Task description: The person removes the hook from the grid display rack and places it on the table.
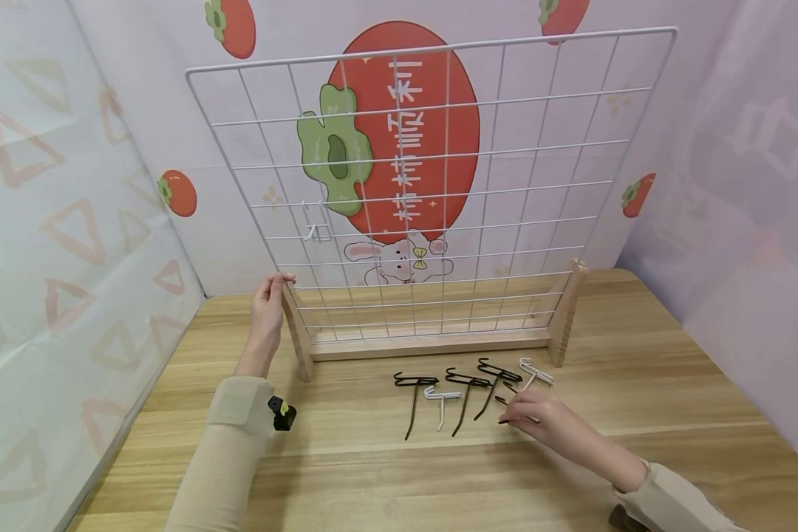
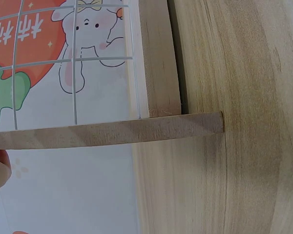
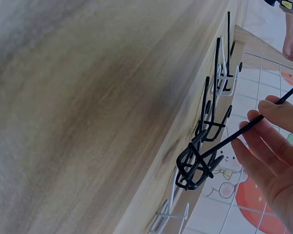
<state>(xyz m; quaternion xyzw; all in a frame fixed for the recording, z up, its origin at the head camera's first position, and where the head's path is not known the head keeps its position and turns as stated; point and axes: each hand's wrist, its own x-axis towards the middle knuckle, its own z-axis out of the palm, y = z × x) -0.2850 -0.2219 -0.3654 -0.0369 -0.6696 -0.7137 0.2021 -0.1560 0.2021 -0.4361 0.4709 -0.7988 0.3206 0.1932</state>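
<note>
My right hand pinches the rod of a black wire hook between thumb and fingers, just above the table. My left hand grips the upper end of the left wooden upright of the stand, beside the grid's lower left corner. A white wire grid panel stands tilted in that stand. Low on the grid's left side hangs a white hook. Near my right hand lie three black hooks, a white hook, and another white hook at the row's right end.
The wooden table runs under everything, with the stand's crossbar behind the row of hooks. A patterned backdrop rises behind the grid, and a pale sheet hangs on the left.
</note>
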